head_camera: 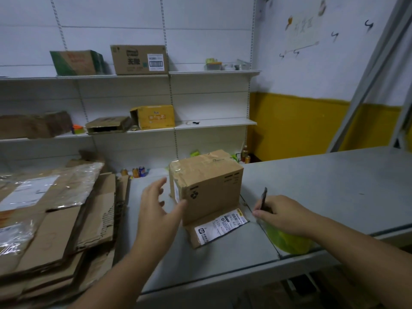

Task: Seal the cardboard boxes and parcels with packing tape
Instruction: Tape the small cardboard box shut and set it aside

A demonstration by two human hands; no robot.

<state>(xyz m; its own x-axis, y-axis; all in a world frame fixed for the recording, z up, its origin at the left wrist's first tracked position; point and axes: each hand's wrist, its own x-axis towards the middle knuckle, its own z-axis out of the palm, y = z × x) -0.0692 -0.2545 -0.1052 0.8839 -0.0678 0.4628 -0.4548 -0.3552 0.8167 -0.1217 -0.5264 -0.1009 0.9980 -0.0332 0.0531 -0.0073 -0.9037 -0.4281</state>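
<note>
A brown cardboard box point(208, 186) stands on the grey table point(312, 186), with one flap folded out flat toward me that carries a white shipping label point(220, 226). My left hand point(158, 208) hovers just left of the box with fingers spread; its thumb is at the box's near left corner. My right hand point(281, 215) rests on the table to the right of the box and pinches a thin dark pen-like tool point(263, 197) that points upward. No tape roll is in view.
A pile of flattened cartons point(55, 219), some under clear film, fills the left. A yellow-green bag point(287, 239) lies under my right wrist. Shelves behind hold boxes point(139, 60). Drink cans point(138, 171) stand behind the table. The table's right half is bare.
</note>
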